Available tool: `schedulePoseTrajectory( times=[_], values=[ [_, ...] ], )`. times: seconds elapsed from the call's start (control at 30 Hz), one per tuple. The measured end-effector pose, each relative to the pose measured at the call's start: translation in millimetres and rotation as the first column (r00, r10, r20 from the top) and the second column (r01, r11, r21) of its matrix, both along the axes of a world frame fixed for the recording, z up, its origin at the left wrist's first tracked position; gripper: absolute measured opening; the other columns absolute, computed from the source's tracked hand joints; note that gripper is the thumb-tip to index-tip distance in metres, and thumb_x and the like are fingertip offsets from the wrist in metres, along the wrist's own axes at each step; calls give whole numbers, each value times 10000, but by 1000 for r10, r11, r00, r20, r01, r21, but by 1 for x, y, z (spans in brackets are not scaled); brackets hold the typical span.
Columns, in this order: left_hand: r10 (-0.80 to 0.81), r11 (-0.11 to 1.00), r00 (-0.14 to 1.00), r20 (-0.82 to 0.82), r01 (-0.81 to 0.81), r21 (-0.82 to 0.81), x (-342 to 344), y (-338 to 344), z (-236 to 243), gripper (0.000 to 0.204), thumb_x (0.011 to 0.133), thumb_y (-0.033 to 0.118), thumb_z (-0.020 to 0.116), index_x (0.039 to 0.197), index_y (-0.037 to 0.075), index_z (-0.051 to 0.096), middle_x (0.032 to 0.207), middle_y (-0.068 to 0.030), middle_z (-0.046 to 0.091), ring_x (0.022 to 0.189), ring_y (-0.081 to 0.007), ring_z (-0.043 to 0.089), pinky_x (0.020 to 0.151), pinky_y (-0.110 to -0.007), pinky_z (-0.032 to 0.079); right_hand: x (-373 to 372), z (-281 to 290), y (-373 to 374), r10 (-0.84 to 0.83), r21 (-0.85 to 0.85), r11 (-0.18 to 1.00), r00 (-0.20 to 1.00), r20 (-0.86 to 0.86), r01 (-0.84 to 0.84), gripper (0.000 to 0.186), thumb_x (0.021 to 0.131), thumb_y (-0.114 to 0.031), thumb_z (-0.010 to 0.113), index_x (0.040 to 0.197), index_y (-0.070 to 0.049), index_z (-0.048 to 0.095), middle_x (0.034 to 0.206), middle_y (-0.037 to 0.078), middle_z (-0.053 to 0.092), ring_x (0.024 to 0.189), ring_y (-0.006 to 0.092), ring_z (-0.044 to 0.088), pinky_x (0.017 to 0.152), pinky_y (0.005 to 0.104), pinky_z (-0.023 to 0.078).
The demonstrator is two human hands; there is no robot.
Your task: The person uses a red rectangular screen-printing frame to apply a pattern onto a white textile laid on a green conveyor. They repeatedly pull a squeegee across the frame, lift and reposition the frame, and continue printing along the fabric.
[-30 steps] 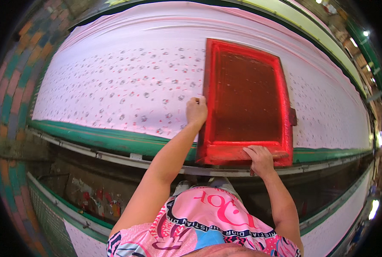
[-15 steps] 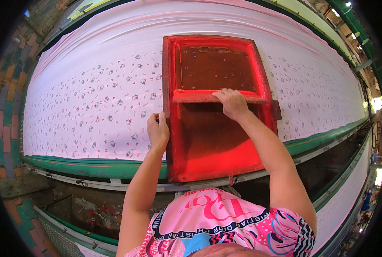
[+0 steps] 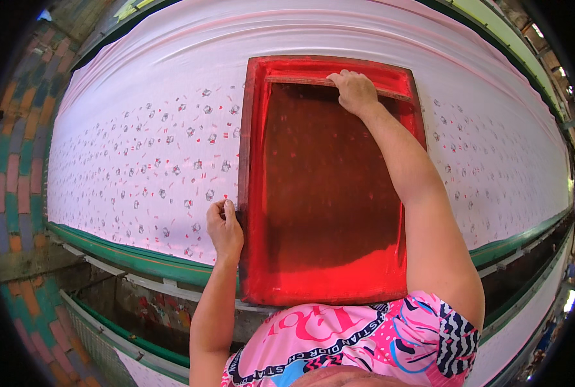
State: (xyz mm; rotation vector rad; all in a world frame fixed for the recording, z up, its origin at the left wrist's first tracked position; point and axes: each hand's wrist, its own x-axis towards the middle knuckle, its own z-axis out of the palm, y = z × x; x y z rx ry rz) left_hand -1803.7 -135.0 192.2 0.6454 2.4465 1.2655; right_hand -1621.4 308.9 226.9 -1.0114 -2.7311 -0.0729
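Note:
A red-stained screen-printing frame (image 3: pixel 252 148) lies on white fabric (image 3: pixel 139 142) printed with small grey and red motifs. Its brown mesh (image 3: pixel 326 187) has red ink (image 3: pixel 326 280) pooled at the near end. A long squeegee (image 3: pixel 300 81) crosses the inside of the far end, with my right hand (image 3: pixel 356 91) closed over its bar. Beside the frame's left edge, toward the front, my left hand (image 3: pixel 225 229) is curled, fingertips at or close to that edge. Whether it grips anything there is unclear.
A green table edge (image 3: pixel 132 253) with a metal rail runs along the near side. Another long table (image 3: pixel 145 371) stands behind me, below in the picture. Bunched pink-white fabric (image 3: pixel 236 26) runs along the far side. Painted brick flooring (image 3: pixel 13 174) lies at the left.
My right hand and squeegee have moved from the near end of the screen to the far end, with red ink left nearer me. My left hand stays by the left edge, now lower in view.

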Motion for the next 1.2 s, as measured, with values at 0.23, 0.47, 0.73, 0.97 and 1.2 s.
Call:
schedulePoseTrajectory(
  times=[0.23,0.47,0.73,0.97,1.2],
  values=[
    [35,999,999,-23,-36,-22,1,-4,0,285,1121,239,646,1155,-36,712,1065,-151,697,949,-255,666,863,-406,542,-9,16,31,-6,-43,999,1000,-19,5,542,869,57,611,1348,-161,743,1242,123,758,1220,356,714,1017,520,593],
    [20,997,997,-76,-25,-71,4,-1,5,276,1124,232,645,1154,-34,713,1041,-123,687,938,-232,650,867,-386,534,-1,8,46,3,-3,1000,998,-57,-3,514,879,62,602,1321,-153,754,1213,102,761,1192,342,721,987,512,603],
    [-5,993,996,-94,-6,-119,5,-1,8,288,1133,241,635,1155,-37,709,1042,-117,681,936,-228,639,873,-381,529,1,26,73,84,-150,986,995,54,-75,494,906,26,588,1294,-207,786,1235,92,762,1199,329,720,993,500,599],
    [-9,999,995,-100,5,-41,0,-5,-3,291,1132,237,635,1130,-42,718,1021,-132,696,914,-243,650,852,-396,534,2,21,57,49,-102,994,998,46,-44,436,906,-58,631,1306,-174,761,1246,132,784,1199,367,732,977,539,600],
    [-30,998,994,-103,24,-54,2,-2,5,345,1133,287,626,1105,-43,718,1010,-167,701,904,-293,663,845,-429,533,24,40,-2,130,-191,977,977,167,-98,406,898,-109,622,1271,-173,771,1245,140,790,1180,367,747,975,545,607]
  ],
)
